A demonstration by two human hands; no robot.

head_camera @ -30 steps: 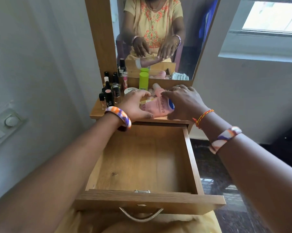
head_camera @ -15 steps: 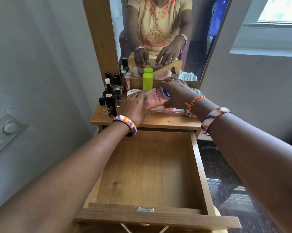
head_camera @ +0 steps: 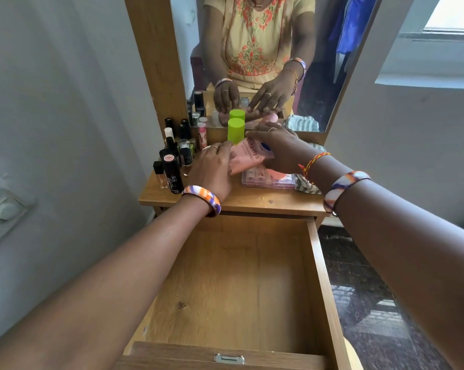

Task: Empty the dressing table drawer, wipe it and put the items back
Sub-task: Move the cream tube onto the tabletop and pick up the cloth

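The wooden drawer (head_camera: 324, 276) is pulled out towards me and has nothing inside. Above the dressing table top (head_camera: 252, 201), both hands hold a pink tube (head_camera: 248, 156) with a blue logo, lying slanted. My left hand (head_camera: 212, 169) grips its lower left end. My right hand (head_camera: 281, 150) covers its upper right end. Under the tube lies a clear flat case (head_camera: 268, 180) with pink contents. A lime green capped bottle (head_camera: 236, 130) stands just behind the hands.
Several dark nail polish and lipstick bottles (head_camera: 172, 166) stand at the table's left. A striped cloth (head_camera: 308, 185) lies at the right edge. The mirror (head_camera: 327, 76) rises behind. A wall switch (head_camera: 3, 209) is on the left wall; dark floor (head_camera: 372, 303) at the right.
The hands have lifted the pink tube slightly and shifted it back towards the mirror. The view tilted so the drawer front handle dropped out of sight.
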